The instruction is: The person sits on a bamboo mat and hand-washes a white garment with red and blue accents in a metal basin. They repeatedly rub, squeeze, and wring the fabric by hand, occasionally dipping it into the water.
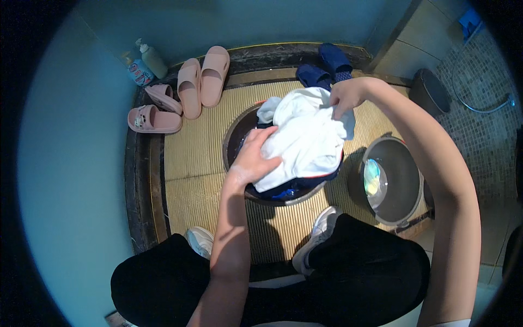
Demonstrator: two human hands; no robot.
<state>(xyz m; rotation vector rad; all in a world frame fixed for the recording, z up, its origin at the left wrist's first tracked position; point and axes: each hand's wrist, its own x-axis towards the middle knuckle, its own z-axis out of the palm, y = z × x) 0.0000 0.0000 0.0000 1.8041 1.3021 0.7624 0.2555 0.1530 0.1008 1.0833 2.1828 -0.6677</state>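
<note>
A white cloth garment (pixel 305 141) lies bunched over the top of a dark round basin (pixel 233 139). My left hand (pixel 254 155) rests on its near left side, thumb spread away from the fingers. At the far right of the cloth, my right hand (pixel 348 97) is closed on a fold of it, with the wrist bent downward. Beneath the white garment, dark navy clothes (pixel 313 182) show along the basin's near and right sides. What else lies under the cloth is hidden.
Right of the basin stands a grey bucket (pixel 406 185) with a yellow and teal item (pixel 372 177) inside. Pink slippers (pixel 189 90) and two bottles (pixel 152 60) line the far left. Navy slippers (pixel 335 60) lie beyond the basin. A dark bin (pixel 427 92) stands farther right.
</note>
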